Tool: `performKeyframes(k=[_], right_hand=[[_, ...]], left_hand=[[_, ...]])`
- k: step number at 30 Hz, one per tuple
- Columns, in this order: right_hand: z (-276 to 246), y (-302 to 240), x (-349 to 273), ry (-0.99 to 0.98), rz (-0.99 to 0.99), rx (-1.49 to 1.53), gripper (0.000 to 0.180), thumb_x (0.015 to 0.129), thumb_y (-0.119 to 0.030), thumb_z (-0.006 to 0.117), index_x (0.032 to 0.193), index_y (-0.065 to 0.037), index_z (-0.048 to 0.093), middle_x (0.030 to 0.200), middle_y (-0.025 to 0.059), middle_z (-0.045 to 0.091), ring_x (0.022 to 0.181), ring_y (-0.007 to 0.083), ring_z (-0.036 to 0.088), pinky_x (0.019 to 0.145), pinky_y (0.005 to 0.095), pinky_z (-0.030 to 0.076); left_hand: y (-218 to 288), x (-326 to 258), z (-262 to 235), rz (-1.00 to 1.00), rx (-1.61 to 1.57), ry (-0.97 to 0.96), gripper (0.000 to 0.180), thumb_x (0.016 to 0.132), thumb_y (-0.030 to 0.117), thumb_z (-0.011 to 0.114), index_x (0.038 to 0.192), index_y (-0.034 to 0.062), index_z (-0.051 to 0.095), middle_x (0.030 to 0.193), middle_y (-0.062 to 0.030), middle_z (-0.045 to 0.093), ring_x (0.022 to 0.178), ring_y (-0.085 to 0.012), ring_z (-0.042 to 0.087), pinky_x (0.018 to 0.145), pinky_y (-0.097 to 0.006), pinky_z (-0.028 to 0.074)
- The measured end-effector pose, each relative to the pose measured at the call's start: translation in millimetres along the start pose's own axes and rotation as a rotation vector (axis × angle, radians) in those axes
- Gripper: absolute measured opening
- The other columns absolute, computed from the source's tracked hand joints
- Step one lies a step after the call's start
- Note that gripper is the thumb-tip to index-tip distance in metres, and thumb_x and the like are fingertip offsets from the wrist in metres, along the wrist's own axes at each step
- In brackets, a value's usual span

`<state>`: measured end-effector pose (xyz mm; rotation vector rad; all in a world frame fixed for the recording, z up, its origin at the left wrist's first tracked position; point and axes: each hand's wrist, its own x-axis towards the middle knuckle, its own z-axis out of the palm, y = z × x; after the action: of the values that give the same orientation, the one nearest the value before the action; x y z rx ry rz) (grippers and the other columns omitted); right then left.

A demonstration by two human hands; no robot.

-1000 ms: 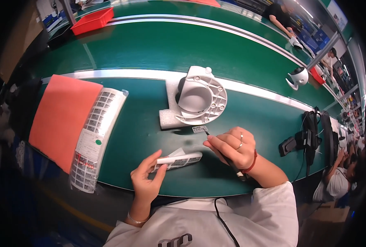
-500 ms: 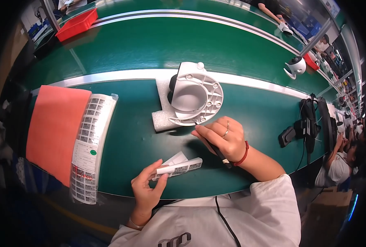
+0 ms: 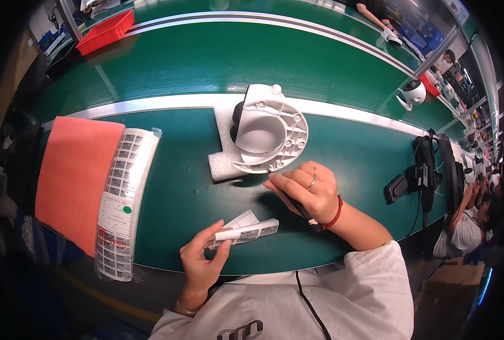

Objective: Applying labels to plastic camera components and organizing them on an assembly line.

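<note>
My left hand (image 3: 204, 255) pinches a narrow white strip of labels (image 3: 245, 232) just above the near edge of the green bench (image 3: 195, 187). My right hand (image 3: 303, 187) grips a thin dark tool (image 3: 300, 209) and reaches its fingertips to the lower rim of a white round plastic housing (image 3: 269, 130). The housing lies base-up on a white foam pad (image 3: 223, 158). A ring and a red wrist cord show on my right hand.
A sheet of printed labels in a clear sleeve (image 3: 124, 198) lies beside an orange pad (image 3: 73, 175) at left. A black scanner with cables (image 3: 419, 175) sits at right. A red bin (image 3: 104, 31) and a white round device (image 3: 412, 93) stand across the conveyor; other people work at right.
My right hand has moved from beside the label strip up to the housing's lower rim. My left hand still holds the strip in about the same place.
</note>
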<state>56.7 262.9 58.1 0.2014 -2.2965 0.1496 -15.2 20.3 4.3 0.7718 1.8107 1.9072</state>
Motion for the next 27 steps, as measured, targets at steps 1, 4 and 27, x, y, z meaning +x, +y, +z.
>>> performKeyframes(k=[1,4,27], right_hand=[[-1,0,0,-0.004,-0.002,-0.012,0.022,0.064,-0.006,0.081,0.081,-0.005,0.067,0.065,0.0016,0.058,0.055,0.0157,0.053,0.050,0.0271,0.044],[1,4,0,0.050,-0.046,0.003,0.021,0.069,-0.009,0.077,0.085,-0.003,0.065,0.061,0.0006,0.050,0.052,0.0158,0.050,0.047,0.0288,0.042],[-7,13,-15,0.116,-0.197,0.005,0.023,0.069,-0.007,0.079,0.087,-0.001,0.067,0.068,0.0027,0.060,0.057,0.0145,0.057,0.049,0.0258,0.045]], left_hand=[[-1,0,0,0.000,0.000,-0.001,0.039,0.078,-0.009,0.067,0.117,-0.0064,0.059,0.100,-0.0178,0.068,0.093,-0.0193,0.066,0.083,-0.028,0.052],[-1,-1,-1,0.003,0.010,-0.004,0.039,0.078,-0.009,0.066,0.117,-0.0063,0.059,0.100,-0.0180,0.068,0.093,-0.0192,0.066,0.083,-0.028,0.052],[60,115,31,0.236,0.801,-0.154,0.031,0.091,0.035,0.058,0.078,0.0068,0.061,0.060,-0.0130,0.060,0.056,-0.0347,0.060,0.049,-0.041,0.045]])
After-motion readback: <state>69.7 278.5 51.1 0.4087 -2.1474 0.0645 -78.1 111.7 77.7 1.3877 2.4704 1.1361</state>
